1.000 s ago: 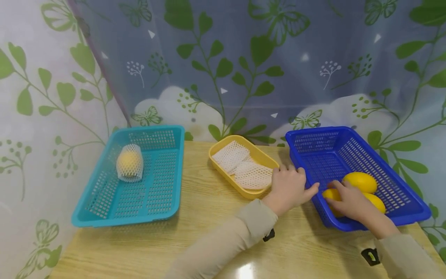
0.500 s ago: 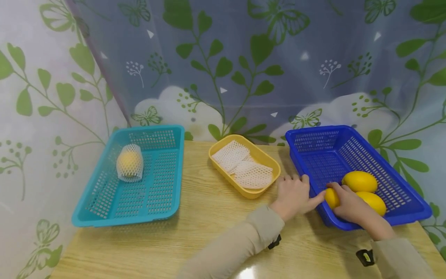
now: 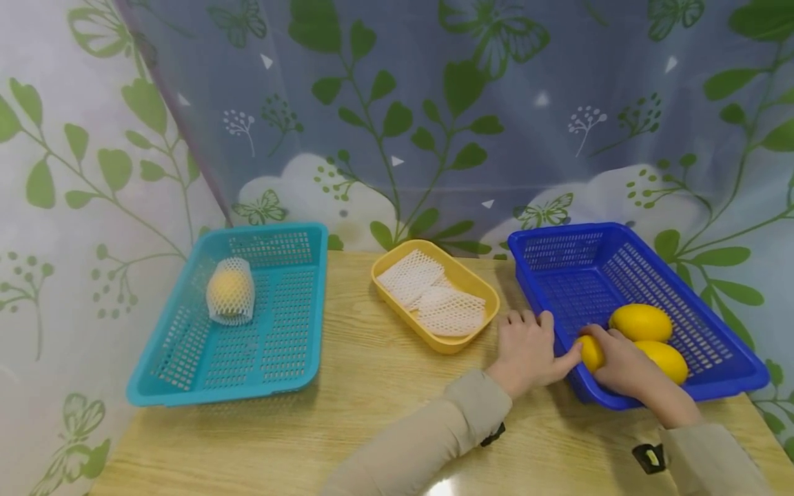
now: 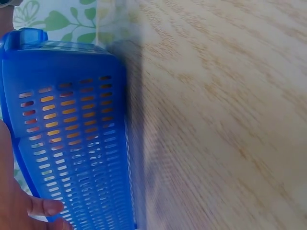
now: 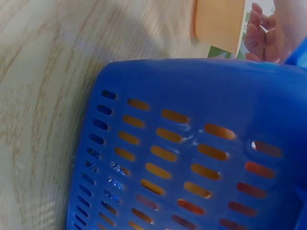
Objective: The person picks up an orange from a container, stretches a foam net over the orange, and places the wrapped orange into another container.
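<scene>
In the head view my right hand reaches into the dark blue basket and grips a yellow oval fruit by its near left wall. Two more yellow oval fruits, one farther back and one beside the hand, lie in the same basket. My left hand is at the basket's left rim, thumb stretched toward the held fruit; whether the thumb touches it I cannot tell. In the left wrist view, fingertips of the left hand show beside the perforated wall. The right wrist view shows the basket wall, which hides the right hand.
A yellow tray with white foam net sleeves stands left of the blue basket. Farther left, a teal basket holds a netted yellow fruit. All stand on a wooden table before a patterned curtain.
My left hand has moved slightly right, away from the tray and closer to the blue basket's rim. My right hand has shifted the fruit it grips slightly against the near left wall.
</scene>
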Available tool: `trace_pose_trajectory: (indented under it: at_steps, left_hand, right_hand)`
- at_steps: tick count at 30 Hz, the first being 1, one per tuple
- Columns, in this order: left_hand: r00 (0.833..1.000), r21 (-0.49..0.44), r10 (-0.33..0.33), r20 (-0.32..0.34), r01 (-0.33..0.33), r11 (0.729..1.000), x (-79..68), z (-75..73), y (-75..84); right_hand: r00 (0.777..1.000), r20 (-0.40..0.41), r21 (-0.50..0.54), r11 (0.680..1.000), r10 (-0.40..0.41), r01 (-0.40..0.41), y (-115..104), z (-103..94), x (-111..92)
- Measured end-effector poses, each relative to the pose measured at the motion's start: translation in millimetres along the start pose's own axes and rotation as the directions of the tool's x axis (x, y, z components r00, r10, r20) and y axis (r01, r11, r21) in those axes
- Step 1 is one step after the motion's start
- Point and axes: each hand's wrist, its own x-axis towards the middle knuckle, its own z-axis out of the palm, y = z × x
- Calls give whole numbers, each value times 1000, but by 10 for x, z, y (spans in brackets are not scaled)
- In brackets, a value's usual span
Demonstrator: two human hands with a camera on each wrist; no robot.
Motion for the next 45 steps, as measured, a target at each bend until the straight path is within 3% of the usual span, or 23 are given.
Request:
trace_pose_trajectory:
  at_steps: [8,17,27,45]
  left_hand:
    - [1000,5,-3,-8,3,1000,-8,-6,14]
    - [1000,-5,-9,12,9,1000,-19,-71,-5]
    - [1000,-36,3,2,-3,999,-59,-188,-76]
    - [999,-181,27,-21,-30,983,-420,-507,-345]
  right_hand:
    - [1000,-10,15,1000,-7,7,34,-31,4]
    - [999,-4,55,997,46,-46,-19,-171,4]
    - [997,-44,17,998,68,-68,-67,-298,-19]
    - [994,-84,25,997,71,-70,-353,-563,-93]
